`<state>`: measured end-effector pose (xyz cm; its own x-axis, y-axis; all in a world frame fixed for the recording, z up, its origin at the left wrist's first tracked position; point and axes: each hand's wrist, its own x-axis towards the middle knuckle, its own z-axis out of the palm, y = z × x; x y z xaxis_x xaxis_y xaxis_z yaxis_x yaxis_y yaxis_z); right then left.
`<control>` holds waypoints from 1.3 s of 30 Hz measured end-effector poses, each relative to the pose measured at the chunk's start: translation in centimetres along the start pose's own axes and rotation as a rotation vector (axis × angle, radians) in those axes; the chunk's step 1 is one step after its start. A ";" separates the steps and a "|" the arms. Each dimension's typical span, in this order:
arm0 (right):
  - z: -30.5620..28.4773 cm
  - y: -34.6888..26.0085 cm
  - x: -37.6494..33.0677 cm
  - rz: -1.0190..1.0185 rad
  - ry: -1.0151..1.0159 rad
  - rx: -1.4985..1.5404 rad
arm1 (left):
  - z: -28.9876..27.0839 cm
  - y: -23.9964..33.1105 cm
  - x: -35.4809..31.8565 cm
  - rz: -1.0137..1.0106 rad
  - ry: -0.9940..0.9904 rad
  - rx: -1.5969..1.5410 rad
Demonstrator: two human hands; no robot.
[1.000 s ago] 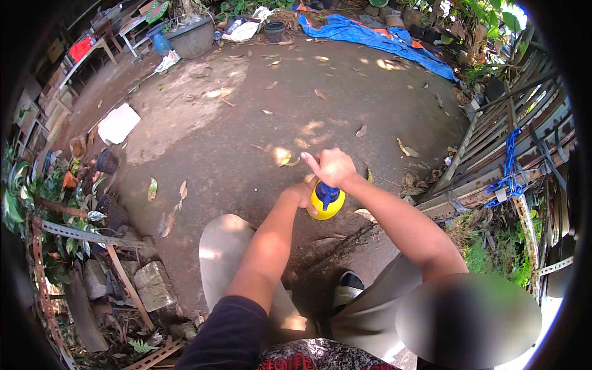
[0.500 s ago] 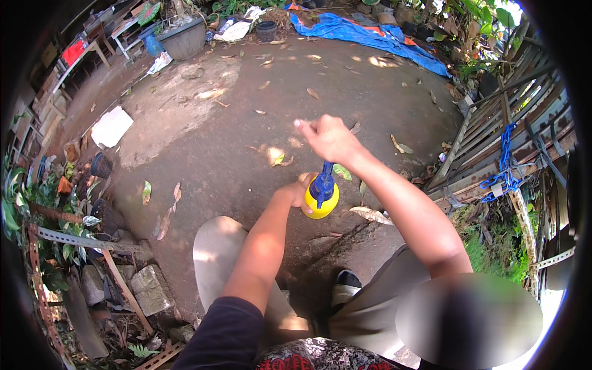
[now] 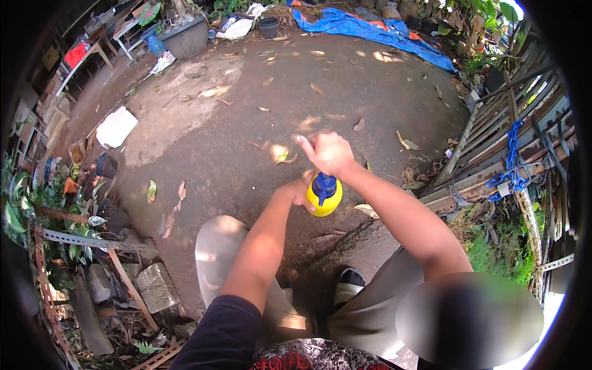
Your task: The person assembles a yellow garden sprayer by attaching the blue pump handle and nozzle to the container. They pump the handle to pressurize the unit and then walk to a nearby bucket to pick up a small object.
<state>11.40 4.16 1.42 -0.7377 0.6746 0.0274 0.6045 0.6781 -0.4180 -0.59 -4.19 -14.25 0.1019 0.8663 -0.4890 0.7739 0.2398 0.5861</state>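
Observation:
A pump spray bottle (image 3: 325, 203) with a yellow body and a dark blue top stands between my knees, seen from above. My left hand (image 3: 302, 189) is wrapped round the left side of its yellow body. On top, my right hand (image 3: 331, 154) is closed over the pump handle, its thumb sticking out to the left. The handle itself is hidden under the fist, which sits close above the blue collar. Whether the bottle's base touches the ground cannot be seen.
Dry leaves (image 3: 404, 140) are scattered over the dark ground (image 3: 222, 148). A slatted gate (image 3: 493, 135) with a blue chain (image 3: 510, 160) stands at the right. Concrete blocks (image 3: 157, 288) and metal bars lie at the left. A blue tarp (image 3: 370, 34) is spread at the back.
My right fist has come down and nearer the bottle, and the blue pump rod that showed between them is now covered. My left hand keeps its hold on the body.

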 end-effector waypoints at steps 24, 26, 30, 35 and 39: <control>-9.3 -4.5 0.7 0.028 -0.138 -0.120 | 0.6 -2.1 0.4 0.016 -0.015 -0.049; -7.1 -2.3 0.8 0.065 -0.107 -0.055 | 0.4 -0.5 1.1 0.047 -0.030 -0.032; -4.5 -1.8 0.9 0.059 -0.080 0.010 | 0.3 -0.8 0.3 0.034 -0.017 -0.065; 1.5 1.9 0.3 0.095 -0.117 -0.074 | 0.5 0.5 0.1 -0.043 0.008 -0.046; 3.5 1.1 -0.3 0.060 -0.136 -0.107 | 1.0 0.1 -0.1 -0.106 -0.021 -0.002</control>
<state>11.24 3.69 -2.28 -0.7291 0.6737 -0.1208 0.6715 0.6700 -0.3164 0.11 -4.69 -14.75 0.0330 0.8267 -0.5617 0.7797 0.3303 0.5319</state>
